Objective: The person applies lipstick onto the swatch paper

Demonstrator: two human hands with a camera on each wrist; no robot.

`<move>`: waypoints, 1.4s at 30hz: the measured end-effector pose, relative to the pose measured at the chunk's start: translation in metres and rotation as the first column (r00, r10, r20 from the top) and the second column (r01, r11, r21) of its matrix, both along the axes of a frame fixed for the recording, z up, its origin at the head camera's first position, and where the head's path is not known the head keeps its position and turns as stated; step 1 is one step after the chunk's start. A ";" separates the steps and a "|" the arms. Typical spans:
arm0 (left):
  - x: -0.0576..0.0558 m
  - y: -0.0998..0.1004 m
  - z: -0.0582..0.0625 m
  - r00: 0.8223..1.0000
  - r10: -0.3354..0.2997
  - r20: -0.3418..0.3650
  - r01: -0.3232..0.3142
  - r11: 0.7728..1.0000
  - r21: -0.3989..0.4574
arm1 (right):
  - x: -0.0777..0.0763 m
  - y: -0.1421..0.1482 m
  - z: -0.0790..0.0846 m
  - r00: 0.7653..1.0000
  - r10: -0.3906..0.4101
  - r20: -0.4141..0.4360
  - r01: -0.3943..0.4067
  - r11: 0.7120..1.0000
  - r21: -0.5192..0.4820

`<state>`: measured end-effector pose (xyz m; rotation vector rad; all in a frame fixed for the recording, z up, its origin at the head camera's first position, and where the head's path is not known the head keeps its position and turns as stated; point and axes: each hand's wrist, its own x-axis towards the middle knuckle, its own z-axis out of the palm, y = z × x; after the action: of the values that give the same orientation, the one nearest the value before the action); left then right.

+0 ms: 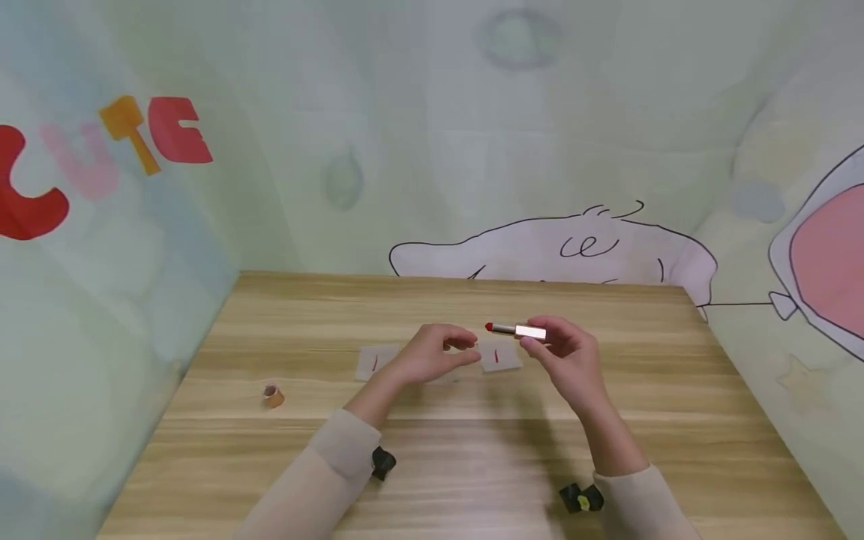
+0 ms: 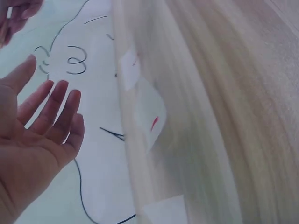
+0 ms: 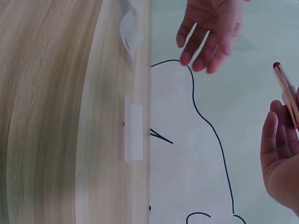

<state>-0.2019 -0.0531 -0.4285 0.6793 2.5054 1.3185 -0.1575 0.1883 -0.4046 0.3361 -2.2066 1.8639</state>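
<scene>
An uncapped lipstick with a red tip and shiny metallic tube is pinched between the thumb and fingers of my right hand. Its tip points left, toward my left hand, which is held over the table with loosely bent fingers and nothing in it. White paper slips lie below the hands. The right slip and the left slip each bear a short red stroke. A middle slip with a red stroke is mostly hidden by my left hand in the head view.
A small copper-coloured lipstick cap stands on the wooden table at the left. Behind the table hangs a printed cloth backdrop with cartoon drawings. Dark wrist devices sit by both sleeves.
</scene>
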 end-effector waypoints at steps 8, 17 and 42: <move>0.010 -0.014 0.016 0.995 -0.068 0.072 0.060 0.992 0.110 | 0.003 -0.014 -0.006 0.993 0.116 0.005 -0.116 0.987 0.112; 0.020 -0.025 0.026 0.996 -0.090 0.010 0.088 0.988 0.124 | 0.001 -0.030 -0.008 0.958 0.261 -0.119 -0.231 0.947 0.223; 0.018 -0.030 0.022 0.989 -0.102 -0.107 0.117 0.983 0.141 | -0.003 -0.032 -0.012 0.962 0.269 0.053 -0.274 0.946 0.174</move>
<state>-0.1843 -0.0829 -0.4063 0.9229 2.4233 1.4734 -0.1603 0.1561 -0.4170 0.6838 -2.4612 1.8073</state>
